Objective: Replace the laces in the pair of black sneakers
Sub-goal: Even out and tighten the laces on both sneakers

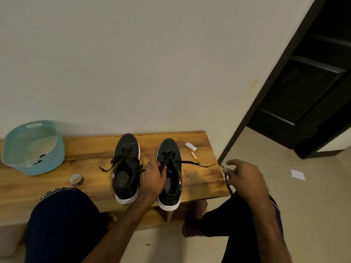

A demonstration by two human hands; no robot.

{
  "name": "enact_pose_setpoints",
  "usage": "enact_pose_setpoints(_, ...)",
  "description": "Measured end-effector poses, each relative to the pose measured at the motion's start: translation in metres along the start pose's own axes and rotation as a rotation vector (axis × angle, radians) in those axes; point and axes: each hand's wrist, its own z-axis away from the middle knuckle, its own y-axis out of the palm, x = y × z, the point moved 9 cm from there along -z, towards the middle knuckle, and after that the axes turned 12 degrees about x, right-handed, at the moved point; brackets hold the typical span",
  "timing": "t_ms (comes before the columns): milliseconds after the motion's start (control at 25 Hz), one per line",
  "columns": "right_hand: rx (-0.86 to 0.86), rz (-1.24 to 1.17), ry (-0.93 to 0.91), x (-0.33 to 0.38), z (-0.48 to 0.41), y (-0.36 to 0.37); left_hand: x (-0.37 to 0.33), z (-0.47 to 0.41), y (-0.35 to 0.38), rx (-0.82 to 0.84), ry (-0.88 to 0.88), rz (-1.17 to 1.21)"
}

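Wooden desk [91, 154] against a pale wall carries two black sneakers with white soles, side by side, toes to the wall: the left sneaker [126, 168] and the right sneaker [171, 188]. Two hands are at work. The left hand [152, 179] lies between the pair, its fingers curled round the lace [190, 162] at the right sneaker's upper eyelets. That lace runs rightward over the wood and past the desk's right end to the right hand [245, 179], which pinches it between thumb and forefinger in the air above a knee; a length hangs below. The other lace [106, 168] is threaded in the left sneaker, its loose ends on the wood.

One teal basket [34, 149] sits far left, one tape roll [77, 180] near the front edge, and one white box [190, 146] and one orange stick [195, 157] just right of the right sneaker. Both heels reach the front edge, and the right one pokes slightly over. Bare wood lies between the basket and the left sneaker. One paper [297, 174] lies on the floor.
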Motion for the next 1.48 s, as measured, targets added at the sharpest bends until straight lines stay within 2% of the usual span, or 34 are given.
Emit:
enact_pose_setpoints(200, 0.006, -0.462, -0.317, 0.059, -0.014, 0.016, -0.001, -0.005, -0.01, -0.031, 0.042, 0.04)
enact_pose_setpoints(320, 0.105, -0.552, -0.344, 0.077, -0.052, 0.054, 0.001, -0.004, -0.013, -0.046, 0.035, 0.116)
enact_pose_setpoints(440, 0.164, -0.556, -0.345, 0.085, -0.078, 0.093, 0.021, -0.013, -0.01, 0.004, -0.102, 0.326)
enact_pose_setpoints(600, 0.182, -0.463, -0.394, 0.106, -0.09, 0.126, 0.044, -0.02, 0.009, 0.199, -0.318, 0.734)
enact_pose_setpoints(720, 0.133, -0.247, -0.472, 0.123, -0.094, 0.135, 0.043, -0.021, 0.013, 0.236, -0.339, 0.762)
enact_pose_setpoints(1040, 0.091, -0.112, -0.496, 0.131, -0.09, 0.145, 0.043, -0.019, 0.018, 0.26, -0.361, 0.845)
enact_pose_setpoints(1360, 0.065, -0.098, -0.552, 0.131, -0.085, 0.142, 0.043, -0.018, 0.016, 0.234, -0.364, 0.8)
enact_pose_setpoints(1480, 0.052, -0.23, -0.57, 0.126, -0.09, 0.137, 0.041, -0.017, 0.016, 0.232, -0.371, 0.828)
